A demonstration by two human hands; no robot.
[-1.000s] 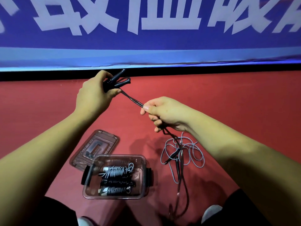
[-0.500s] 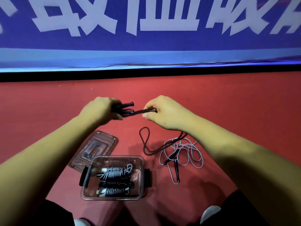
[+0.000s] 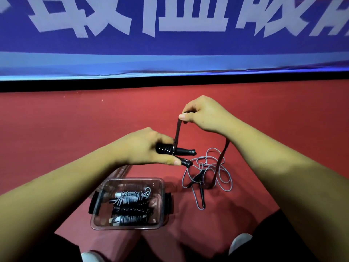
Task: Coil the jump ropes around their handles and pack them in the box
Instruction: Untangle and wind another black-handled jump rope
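My left hand (image 3: 143,146) grips the two black handles (image 3: 184,151) of a jump rope, held side by side and pointing right, with a few turns of black cord round them. My right hand (image 3: 205,115) pinches that black cord (image 3: 176,136) above the handles; the rest of the cord hangs down past my right wrist to the floor. A loose grey jump rope (image 3: 209,173) lies tangled on the red floor below the handles. The clear plastic box (image 3: 162,205) stands on the floor in front of my knees and holds three coiled ropes.
The box's clear lid (image 3: 122,172) lies on the floor behind the box, mostly hidden by my left forearm. A blue banner (image 3: 170,44) with white characters runs along the wall ahead. My shoes (image 3: 239,242) show at the bottom edge.
My left hand has dropped lower and toward the box with the handles. My right hand rose up and over them, carrying the black cord into another turn around the handles.
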